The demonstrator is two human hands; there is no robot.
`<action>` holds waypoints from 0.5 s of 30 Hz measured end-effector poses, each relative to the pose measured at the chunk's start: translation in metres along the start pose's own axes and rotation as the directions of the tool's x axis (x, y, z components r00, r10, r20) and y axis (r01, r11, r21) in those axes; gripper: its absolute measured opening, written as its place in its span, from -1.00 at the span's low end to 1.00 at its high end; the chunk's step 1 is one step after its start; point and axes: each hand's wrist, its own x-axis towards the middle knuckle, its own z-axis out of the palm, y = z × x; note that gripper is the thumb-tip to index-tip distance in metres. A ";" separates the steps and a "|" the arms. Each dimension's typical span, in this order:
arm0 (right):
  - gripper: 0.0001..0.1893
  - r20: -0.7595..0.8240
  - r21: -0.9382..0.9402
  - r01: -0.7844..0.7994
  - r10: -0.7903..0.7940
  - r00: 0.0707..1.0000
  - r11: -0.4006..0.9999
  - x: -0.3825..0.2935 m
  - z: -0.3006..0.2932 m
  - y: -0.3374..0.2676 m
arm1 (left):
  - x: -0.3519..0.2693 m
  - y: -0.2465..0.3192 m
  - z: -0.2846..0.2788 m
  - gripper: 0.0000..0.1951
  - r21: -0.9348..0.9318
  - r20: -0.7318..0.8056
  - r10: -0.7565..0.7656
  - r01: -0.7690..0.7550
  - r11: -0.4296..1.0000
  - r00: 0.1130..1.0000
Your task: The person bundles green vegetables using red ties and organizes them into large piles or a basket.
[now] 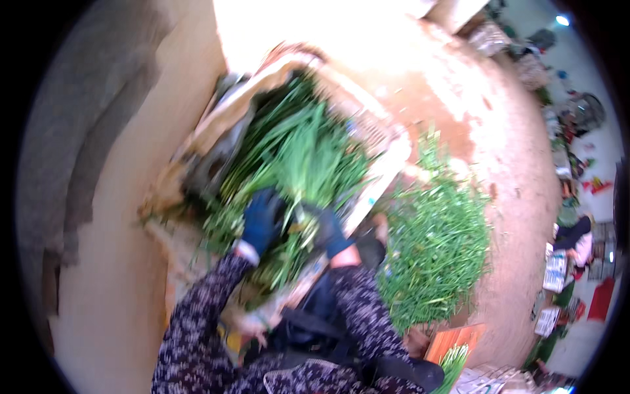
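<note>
Long green leafy stalks, probably garlic chives [275,143], fill a large plastic crate [379,128] lined with sheeting in front of me. My left hand [261,219], in a dark blue glove, rests on the stalks near their pale ends. To its right, my right hand [327,229], also gloved, is at the base of a fanned, blurred bunch [305,167]. Blur hides the fingers of both hands, so I cannot tell whether either one grips the bunch. Loose stalks and bits hang between the hands towards my lap.
A heap of loose green leaves [433,246] lies on the floor right of the crate. A wooden board [453,340] with trimmed stalks [450,369] is at the lower right. A wall [123,221] stands left. Another person [581,246] is among goods at the far right.
</note>
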 end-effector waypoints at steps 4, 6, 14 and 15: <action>-0.53 0.414 -0.641 0.602 -0.446 0.793 0.476 0.026 -0.033 0.032 | 0.010 0.006 0.008 -0.71 -0.027 0.021 -0.139 0.139 0.990 0.990; -0.69 0.403 -0.577 0.637 -0.500 0.767 0.511 0.028 -0.026 0.047 | 0.008 0.008 0.007 -0.72 0.065 0.009 -0.095 0.095 0.993 0.995; -0.84 -0.029 -0.204 0.255 -0.266 0.963 0.945 0.012 0.001 0.029 | 0.006 0.022 0.003 -0.74 -0.016 0.034 -0.086 0.087 0.996 0.996; -0.85 0.219 -0.572 0.579 -0.572 0.791 0.581 0.012 -0.008 0.031 | 0.005 0.022 0.006 -0.75 -0.022 0.031 -0.091 0.091 0.996 0.995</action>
